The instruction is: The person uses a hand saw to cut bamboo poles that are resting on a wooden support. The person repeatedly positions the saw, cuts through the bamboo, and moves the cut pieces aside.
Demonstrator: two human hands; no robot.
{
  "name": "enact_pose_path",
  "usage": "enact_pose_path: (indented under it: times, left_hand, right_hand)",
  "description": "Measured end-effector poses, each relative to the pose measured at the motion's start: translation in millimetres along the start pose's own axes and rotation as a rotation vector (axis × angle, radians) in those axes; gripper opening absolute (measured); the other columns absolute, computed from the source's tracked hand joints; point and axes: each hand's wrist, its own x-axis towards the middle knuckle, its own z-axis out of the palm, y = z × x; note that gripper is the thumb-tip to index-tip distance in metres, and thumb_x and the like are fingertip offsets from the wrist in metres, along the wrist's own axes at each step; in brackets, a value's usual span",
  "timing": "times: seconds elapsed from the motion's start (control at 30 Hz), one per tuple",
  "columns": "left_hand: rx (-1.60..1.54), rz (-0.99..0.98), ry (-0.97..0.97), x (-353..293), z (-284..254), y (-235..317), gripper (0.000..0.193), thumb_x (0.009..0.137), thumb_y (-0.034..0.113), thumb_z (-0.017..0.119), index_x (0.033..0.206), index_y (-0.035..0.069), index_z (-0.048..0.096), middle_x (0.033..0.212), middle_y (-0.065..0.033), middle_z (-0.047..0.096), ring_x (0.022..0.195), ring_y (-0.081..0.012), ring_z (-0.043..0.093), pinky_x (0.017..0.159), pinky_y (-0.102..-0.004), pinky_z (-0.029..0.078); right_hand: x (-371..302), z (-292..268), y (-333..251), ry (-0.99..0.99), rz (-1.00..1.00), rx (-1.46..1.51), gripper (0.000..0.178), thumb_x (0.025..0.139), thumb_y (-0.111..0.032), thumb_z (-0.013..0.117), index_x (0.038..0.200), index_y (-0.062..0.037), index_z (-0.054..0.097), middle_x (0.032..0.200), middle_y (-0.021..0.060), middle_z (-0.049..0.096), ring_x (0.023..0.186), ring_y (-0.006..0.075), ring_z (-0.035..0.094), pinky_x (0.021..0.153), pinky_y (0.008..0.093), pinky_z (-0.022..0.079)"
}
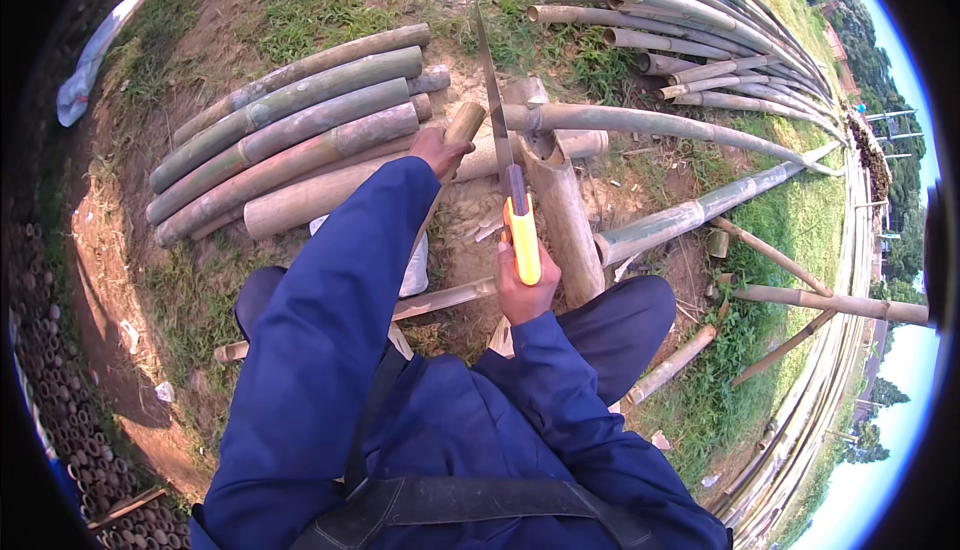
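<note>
My right hand (528, 288) is closed around the yellow handle of a hand saw (522, 240). Its long blade points away from me and stands just beside the cut end of a long bamboo pole (640, 121); whether they touch I cannot tell. That pole lies across a thick bamboo support (565, 210) with a notched top. On the left of the blade, my left hand (438, 153) grips a bamboo piece (464, 124), tilted, its end poking out above the fist. My sleeve hides part of its lower length.
Several cut bamboo lengths (300, 130) lie side by side at the left. A stack of long poles (700, 10) fills the far right. Another pole (690, 215) slants away from the support. Many short bamboo pieces (90, 460) are piled at the lower left.
</note>
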Motion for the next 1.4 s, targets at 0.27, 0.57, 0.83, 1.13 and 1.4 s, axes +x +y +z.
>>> enact_pose_path:
  times: [0.27, 0.57, 0.83, 1.13, 1.4]
  left_hand:
    - [0.047, -0.011, 0.054, 28, -21, -19, 0.055, 0.079, 0.044, 0.079, 0.094, -0.009, 0.073, 0.075, -0.0224, 0.071, 0.071, -0.0327, 0.073, 0.071, -0.0434, 0.056]
    - [0.081, 0.011, -0.129, 12, -21, -13, 0.052, 0.08, 0.04, 0.082, 0.096, -0.008, 0.07, 0.083, -0.0184, 0.071, 0.07, -0.025, 0.071, 0.065, -0.039, 0.054]
    - [-0.196, -0.051, -0.079, 4, -6, -37, 0.053, 0.079, 0.031, 0.086, 0.105, -0.009, 0.064, 0.078, -0.0166, 0.069, 0.057, -0.0247, 0.068, 0.051, -0.0385, 0.055]
    - [-0.39, -0.174, -0.109, -6, -5, -14, 0.04, 0.084, 0.025, 0.083, 0.099, -0.007, 0.065, 0.073, -0.0157, 0.067, 0.052, -0.0249, 0.066, 0.046, -0.0391, 0.056]
    - [-0.522, -0.143, -0.037, -2, -70, -24, 0.04, 0.089, 0.036, 0.079, 0.096, -0.002, 0.065, 0.074, -0.0102, 0.066, 0.059, -0.0194, 0.067, 0.053, -0.0354, 0.056]
  right_hand:
    - [-33, -30, -10, -0.016, -0.099, -0.132, 0.013, 0.089, -0.006, 0.073, 0.099, 0.0013, 0.068, 0.071, 0.0124, 0.064, 0.06, 0.0223, 0.066, 0.061, 0.0327, 0.051]
    - [-40, -25, 6, 0.003, -0.054, -0.045, 0.013, 0.091, -0.008, 0.075, 0.097, 0.0017, 0.068, 0.071, 0.0095, 0.065, 0.06, 0.0151, 0.062, 0.061, 0.0311, 0.051]
    - [10, 3, 13, 0.0, -0.083, 0.039, 0.022, 0.09, -0.005, 0.073, 0.11, 0.0014, 0.071, 0.078, 0.0071, 0.069, 0.07, 0.0122, 0.066, 0.069, 0.0299, 0.053]
    - [-45, -40, 9, -0.046, 0.036, 0.015, 0.022, 0.092, -0.006, 0.072, 0.112, 0.0035, 0.07, 0.087, 0.0092, 0.072, 0.077, 0.0132, 0.068, 0.074, 0.0297, 0.054]
    - [-109, -89, -13, -0.143, 0.21, -0.04, 0.019, 0.092, -0.002, 0.071, 0.109, 0.0047, 0.069, 0.087, 0.0105, 0.072, 0.076, 0.0145, 0.068, 0.073, 0.0301, 0.054]
